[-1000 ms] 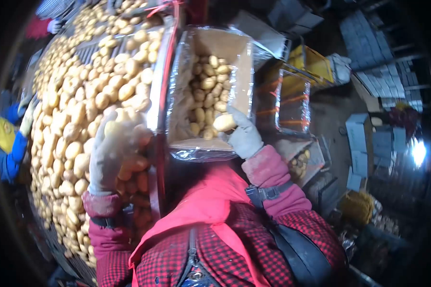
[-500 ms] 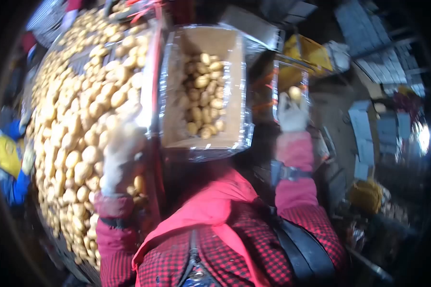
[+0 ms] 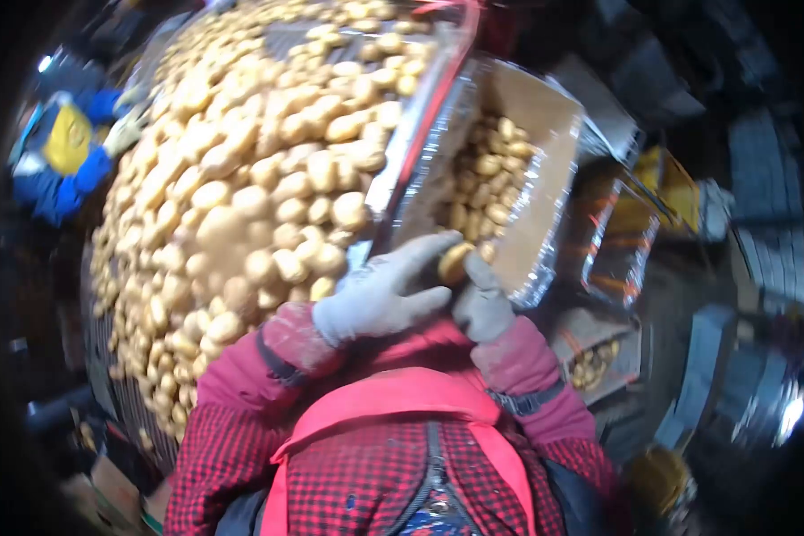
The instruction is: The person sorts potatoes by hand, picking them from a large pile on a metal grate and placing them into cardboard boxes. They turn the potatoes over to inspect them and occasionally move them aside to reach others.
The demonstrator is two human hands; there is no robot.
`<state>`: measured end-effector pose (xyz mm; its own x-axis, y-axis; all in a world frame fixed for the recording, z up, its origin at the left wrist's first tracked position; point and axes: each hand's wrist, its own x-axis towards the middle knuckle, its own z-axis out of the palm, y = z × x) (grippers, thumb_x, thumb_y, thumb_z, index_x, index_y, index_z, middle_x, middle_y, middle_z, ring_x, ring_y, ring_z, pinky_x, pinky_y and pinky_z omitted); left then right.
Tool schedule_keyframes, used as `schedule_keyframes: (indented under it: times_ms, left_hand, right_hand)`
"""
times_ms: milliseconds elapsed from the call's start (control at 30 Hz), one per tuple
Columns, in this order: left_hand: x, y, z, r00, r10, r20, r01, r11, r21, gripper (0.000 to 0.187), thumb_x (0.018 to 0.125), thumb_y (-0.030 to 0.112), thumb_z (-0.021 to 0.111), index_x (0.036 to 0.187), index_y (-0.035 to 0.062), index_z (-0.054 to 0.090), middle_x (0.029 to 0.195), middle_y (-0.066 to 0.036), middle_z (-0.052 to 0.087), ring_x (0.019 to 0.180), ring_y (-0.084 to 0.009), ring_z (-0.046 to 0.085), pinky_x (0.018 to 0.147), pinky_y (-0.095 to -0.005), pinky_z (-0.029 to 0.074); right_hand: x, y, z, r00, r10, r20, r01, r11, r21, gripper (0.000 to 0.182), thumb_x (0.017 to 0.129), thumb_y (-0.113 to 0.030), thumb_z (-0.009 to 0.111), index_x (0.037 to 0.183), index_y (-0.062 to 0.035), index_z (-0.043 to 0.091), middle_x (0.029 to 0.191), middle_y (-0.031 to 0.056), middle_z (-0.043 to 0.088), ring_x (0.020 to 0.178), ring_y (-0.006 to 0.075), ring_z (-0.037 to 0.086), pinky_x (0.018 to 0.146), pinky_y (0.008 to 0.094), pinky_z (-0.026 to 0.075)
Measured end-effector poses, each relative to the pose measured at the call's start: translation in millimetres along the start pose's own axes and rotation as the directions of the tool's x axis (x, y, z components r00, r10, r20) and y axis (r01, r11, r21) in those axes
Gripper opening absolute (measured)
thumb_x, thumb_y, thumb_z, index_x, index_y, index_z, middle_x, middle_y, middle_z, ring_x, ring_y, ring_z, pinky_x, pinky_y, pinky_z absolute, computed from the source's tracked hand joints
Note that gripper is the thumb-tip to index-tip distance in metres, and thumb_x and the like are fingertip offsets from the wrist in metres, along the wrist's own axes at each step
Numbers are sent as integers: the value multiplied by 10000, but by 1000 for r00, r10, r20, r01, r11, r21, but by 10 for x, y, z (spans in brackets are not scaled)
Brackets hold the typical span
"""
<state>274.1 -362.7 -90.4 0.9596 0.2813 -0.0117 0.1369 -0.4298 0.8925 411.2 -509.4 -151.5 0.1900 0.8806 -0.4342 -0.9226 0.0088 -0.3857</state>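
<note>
A potato (image 3: 454,263) is between my two gloved hands, just in front of my chest and at the near end of the lined box. My left hand (image 3: 386,290) reaches in from the left, with its fingers along the potato's upper side and its thumb below. From the other side my right hand (image 3: 485,305) closes its fingertips against the same potato. Beyond them stands a cardboard box (image 3: 545,161) lined with clear plastic, part filled with potatoes (image 3: 491,170). Left of the hands, many loose potatoes (image 3: 241,205) cover a sorting table.
A red-edged rail (image 3: 424,125) separates the table from the box. To the right are a wire-framed basket (image 3: 621,246), a yellow crate (image 3: 674,192) and a carton holding potatoes (image 3: 594,362). Another person in blue and yellow (image 3: 67,152) is at the table's far left.
My right hand has come in from the basket on the right with a potato. My left hand has left the potato pile and met it. The view has turned, shifting the box rightward.
</note>
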Motion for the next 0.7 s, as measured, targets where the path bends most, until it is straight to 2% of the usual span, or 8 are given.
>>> schedule_keyframes:
  times_ms: [67, 100, 167, 300, 400, 567, 667, 700]
  left_hand:
    - [-145, 60, -98, 996, -84, -40, 79, 991, -112, 663, 946, 145, 740, 1541, 27, 472, 1409, -174, 617, 1245, -272, 637, 1080, -401, 495]
    - [-245, 38, -154, 990, -85, -110, 82, 996, -31, 636, 948, 140, 736, 1526, 29, 494, 1373, -175, 635, 1221, -272, 647, 1065, -399, 502]
    - [-475, -51, -224, 966, -101, -239, 96, 995, -36, 559, 948, 130, 724, 1474, 31, 561, 1282, -179, 684, 1177, -276, 672, 1037, -395, 516]
    - [-979, -120, -388, 900, -227, -372, 228, 973, -42, 474, 979, 204, 695, 1403, 5, 621, 1266, -176, 703, 1155, -269, 687, 1018, -377, 526]
    - [-1278, -74, -494, 842, -294, -452, 326, 945, -8, 430, 966, 184, 688, 1367, 33, 649, 1221, -175, 720, 1129, -314, 711, 977, -394, 555]
    - [-1695, -244, -561, 671, -288, -683, 289, 950, -117, 395, 988, 158, 663, 1353, 10, 665, 1186, -169, 745, 1078, -285, 729, 965, -386, 567]
    - [-1805, -247, -581, 680, -355, -642, 366, 923, -122, 372, 990, 148, 657, 1336, 12, 681, 1166, -170, 754, 1078, -278, 729, 970, -383, 564]
    - [-1795, -286, -605, 726, -282, -628, 329, 943, -43, 346, 1039, 163, 636, 1337, -9, 672, 1183, -121, 746, 1117, -206, 687, 999, -346, 531]
  right_hand:
    - [125, 126, -319, 992, -68, 103, 86, 981, -173, 658, 1058, -502, 563, 1535, -63, 449, 1361, 155, 642, 1254, 274, 619, 1068, 428, 503]
    - [113, 95, -295, 991, -22, 128, 46, 981, -187, 658, 1058, -502, 563, 1535, -63, 449, 1361, 155, 642, 1254, 274, 619, 1068, 428, 503]
    - [39, -1, -197, 999, 23, -35, -32, 957, -288, 783, 1014, -601, 591, 1555, -61, 422, 1298, 140, 670, 1131, 254, 668, 916, 381, 535]
    - [186, -18, -245, 997, 46, -53, -57, 975, -214, 868, 990, -665, 585, 1579, -59, 383, 1144, 120, 706, 963, 266, 704, 768, 362, 527]
    - [271, -42, -241, 997, 65, -45, -73, 976, -204, 857, 991, -665, 585, 1572, -63, 398, 1112, 126, 715, 932, 267, 705, 754, 368, 529]
    - [358, -21, -217, 993, 92, -70, -102, 983, -152, 818, 988, -656, 604, 1569, -111, 419, 1135, 139, 700, 946, 274, 695, 756, 376, 559]
    - [423, -63, -349, 997, 53, -56, -59, 992, -111, 806, 989, -650, 609, 1571, -129, 412, 1216, 145, 668, 1001, 276, 680, 771, 380, 574]
    - [417, -97, -366, 998, 52, -41, -54, 997, -58, 761, 1014, -610, 598, 1569, -126, 405, 1293, 150, 631, 1051, 272, 668, 777, 391, 578]
